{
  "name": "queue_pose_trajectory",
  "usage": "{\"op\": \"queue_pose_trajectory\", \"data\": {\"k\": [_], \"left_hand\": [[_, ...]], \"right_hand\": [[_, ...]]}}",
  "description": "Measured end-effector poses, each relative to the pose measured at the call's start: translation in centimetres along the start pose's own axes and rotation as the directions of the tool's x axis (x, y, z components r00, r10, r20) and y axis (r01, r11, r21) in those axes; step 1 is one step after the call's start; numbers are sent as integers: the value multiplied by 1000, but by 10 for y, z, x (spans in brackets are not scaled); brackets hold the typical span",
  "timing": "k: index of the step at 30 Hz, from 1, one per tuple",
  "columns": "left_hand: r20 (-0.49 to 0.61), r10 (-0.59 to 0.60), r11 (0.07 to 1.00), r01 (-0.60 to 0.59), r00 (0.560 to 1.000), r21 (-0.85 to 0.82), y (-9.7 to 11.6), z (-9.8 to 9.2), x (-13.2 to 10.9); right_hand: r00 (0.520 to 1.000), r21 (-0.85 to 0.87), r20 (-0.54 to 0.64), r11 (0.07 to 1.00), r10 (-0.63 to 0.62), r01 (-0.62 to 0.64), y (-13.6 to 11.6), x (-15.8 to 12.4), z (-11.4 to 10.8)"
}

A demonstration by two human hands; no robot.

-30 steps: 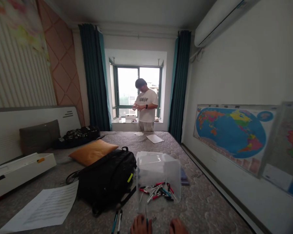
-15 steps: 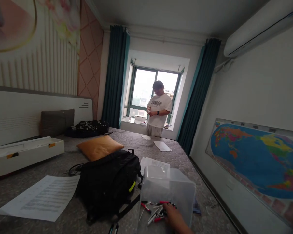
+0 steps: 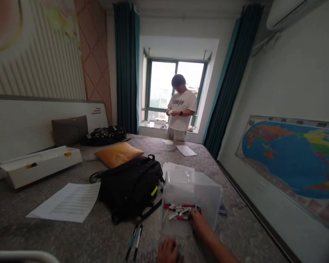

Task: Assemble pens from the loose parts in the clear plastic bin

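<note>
My right hand (image 3: 199, 222) reaches into a clear plastic box (image 3: 208, 186) on the bed. Its fingers are bent down among several loose pens and markers (image 3: 178, 212), some with red caps; the fingertips are partly hidden. In front of the box, at the bottom edge of the view, is my left hand (image 3: 167, 250), blurred, its fingers curled. Something small and dark shows beside those fingers, too unclear to name. To the left of this hand lie two pens, one teal and black (image 3: 131, 241), the other white and black (image 3: 137, 241).
A black backpack (image 3: 131, 186) sits left of the box, beside an orange cushion (image 3: 119, 153). A printed sheet (image 3: 68, 202) and a long white box (image 3: 44, 165) lie farther left. Other papers (image 3: 186, 150) are behind. Another person (image 3: 182, 109) stands by the window, hands together.
My left hand has come into view at the bottom. My right hand remains among the pens in the box. The camera has tilted down, so more of the bed shows.
</note>
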State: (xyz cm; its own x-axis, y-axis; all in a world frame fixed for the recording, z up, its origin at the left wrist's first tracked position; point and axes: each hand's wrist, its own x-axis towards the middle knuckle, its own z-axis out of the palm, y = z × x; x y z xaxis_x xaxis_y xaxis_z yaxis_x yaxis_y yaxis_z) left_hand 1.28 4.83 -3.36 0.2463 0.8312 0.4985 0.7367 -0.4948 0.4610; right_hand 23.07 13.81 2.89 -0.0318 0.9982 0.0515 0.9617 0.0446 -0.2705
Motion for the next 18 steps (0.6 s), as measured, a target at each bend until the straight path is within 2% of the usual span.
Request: {"op": "queue_pose_trajectory", "data": {"k": [2,4,7,9,13,18], "left_hand": [[4,6,1000,-6,1000,-10,12,-13,-6],[59,19,1000,-19,998,-12,20,-28,-6],[111,39,999,-37,993,-26,22,-40,0],[134,42,999,-39,990,-30,20,-41,1],[132,33,999,-29,991,-33,19,-38,-1],[132,25,999,-21,991,-33,21,-40,0]], "right_hand": [[1000,21,9,1000,8,-8,-3,-10,-12],[999,20,35,999,34,-34,-3,-18,-21],[997,31,-4,997,78,-78,1,-26,-26],[995,35,-29,995,96,-95,4,-29,-26],[996,30,-72,998,55,-53,7,-23,-29],[1000,7,3,1000,-27,27,-7,3,-35]]}}
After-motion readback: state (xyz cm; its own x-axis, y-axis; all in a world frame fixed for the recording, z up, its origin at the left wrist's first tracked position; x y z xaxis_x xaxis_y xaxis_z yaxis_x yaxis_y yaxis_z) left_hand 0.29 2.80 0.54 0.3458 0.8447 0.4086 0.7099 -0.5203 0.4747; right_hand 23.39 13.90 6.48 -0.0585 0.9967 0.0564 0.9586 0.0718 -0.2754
